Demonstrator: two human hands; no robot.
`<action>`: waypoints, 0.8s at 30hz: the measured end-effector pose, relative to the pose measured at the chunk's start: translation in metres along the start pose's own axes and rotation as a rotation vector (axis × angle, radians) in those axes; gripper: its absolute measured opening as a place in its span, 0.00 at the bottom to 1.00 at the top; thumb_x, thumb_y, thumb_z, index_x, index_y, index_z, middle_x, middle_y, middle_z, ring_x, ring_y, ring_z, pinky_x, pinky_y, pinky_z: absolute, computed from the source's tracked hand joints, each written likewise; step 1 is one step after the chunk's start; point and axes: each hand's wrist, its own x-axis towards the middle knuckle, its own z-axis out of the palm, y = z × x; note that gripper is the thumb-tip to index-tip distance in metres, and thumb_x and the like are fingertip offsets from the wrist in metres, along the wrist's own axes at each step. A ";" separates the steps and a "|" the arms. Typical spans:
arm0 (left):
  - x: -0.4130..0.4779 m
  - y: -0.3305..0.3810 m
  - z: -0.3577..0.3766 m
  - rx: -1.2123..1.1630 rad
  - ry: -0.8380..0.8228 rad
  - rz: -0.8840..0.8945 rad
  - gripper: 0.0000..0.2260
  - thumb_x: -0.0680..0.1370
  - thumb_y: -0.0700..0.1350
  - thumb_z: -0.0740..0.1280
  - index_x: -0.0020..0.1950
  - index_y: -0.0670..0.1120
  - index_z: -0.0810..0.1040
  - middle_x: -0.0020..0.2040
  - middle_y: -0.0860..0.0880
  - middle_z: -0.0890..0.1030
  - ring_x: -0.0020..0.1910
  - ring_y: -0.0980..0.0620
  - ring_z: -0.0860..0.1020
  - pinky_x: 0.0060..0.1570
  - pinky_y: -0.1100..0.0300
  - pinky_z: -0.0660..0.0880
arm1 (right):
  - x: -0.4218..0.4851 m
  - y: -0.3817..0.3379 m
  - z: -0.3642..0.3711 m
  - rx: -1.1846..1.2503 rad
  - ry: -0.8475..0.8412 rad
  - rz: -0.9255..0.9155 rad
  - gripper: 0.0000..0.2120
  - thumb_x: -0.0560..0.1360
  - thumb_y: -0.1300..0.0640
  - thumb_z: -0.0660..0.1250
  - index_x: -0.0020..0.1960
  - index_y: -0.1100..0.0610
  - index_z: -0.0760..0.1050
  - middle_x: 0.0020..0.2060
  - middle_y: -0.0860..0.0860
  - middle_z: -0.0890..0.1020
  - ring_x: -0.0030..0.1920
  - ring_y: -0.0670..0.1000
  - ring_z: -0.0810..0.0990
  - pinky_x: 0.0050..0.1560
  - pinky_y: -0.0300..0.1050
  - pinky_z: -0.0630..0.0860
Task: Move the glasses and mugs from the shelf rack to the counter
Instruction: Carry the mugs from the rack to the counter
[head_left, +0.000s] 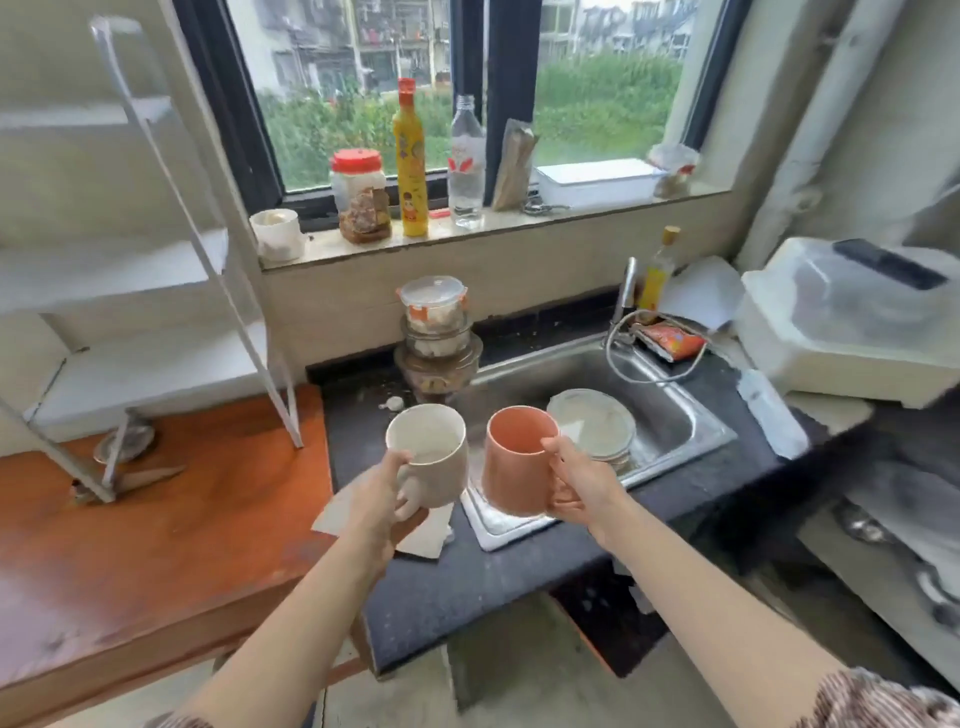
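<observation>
L hand (387, 499) clamped on white mug (428, 454), R hand (576, 486) clamped on orange mug (517, 460), both mugs upright, held side by side above dark bench (467, 577) near sink (675, 426)

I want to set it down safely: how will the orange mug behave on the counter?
The orange mug looks rigid and glazed, so probably slippery and chippable. Its tall shape may tip near the sink edge. The right hand grips its handle side.
</observation>
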 end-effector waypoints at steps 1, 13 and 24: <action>-0.006 -0.013 0.021 0.006 -0.018 -0.014 0.20 0.71 0.53 0.67 0.61 0.46 0.75 0.56 0.45 0.79 0.53 0.45 0.78 0.42 0.55 0.78 | -0.004 0.008 -0.025 0.043 0.042 0.006 0.19 0.69 0.46 0.72 0.54 0.57 0.81 0.48 0.52 0.84 0.47 0.54 0.83 0.51 0.55 0.82; -0.094 -0.122 0.268 0.181 -0.426 -0.207 0.21 0.72 0.53 0.68 0.63 0.52 0.69 0.62 0.48 0.71 0.61 0.41 0.76 0.56 0.52 0.76 | -0.100 0.050 -0.290 0.250 0.500 -0.004 0.13 0.72 0.46 0.71 0.39 0.56 0.77 0.40 0.54 0.77 0.46 0.55 0.81 0.53 0.52 0.79; -0.170 -0.216 0.484 0.447 -0.668 -0.292 0.19 0.74 0.52 0.68 0.61 0.47 0.71 0.58 0.44 0.73 0.52 0.45 0.76 0.50 0.51 0.77 | -0.138 0.093 -0.474 0.563 0.882 0.017 0.15 0.70 0.46 0.71 0.41 0.58 0.79 0.37 0.54 0.77 0.41 0.54 0.78 0.51 0.53 0.80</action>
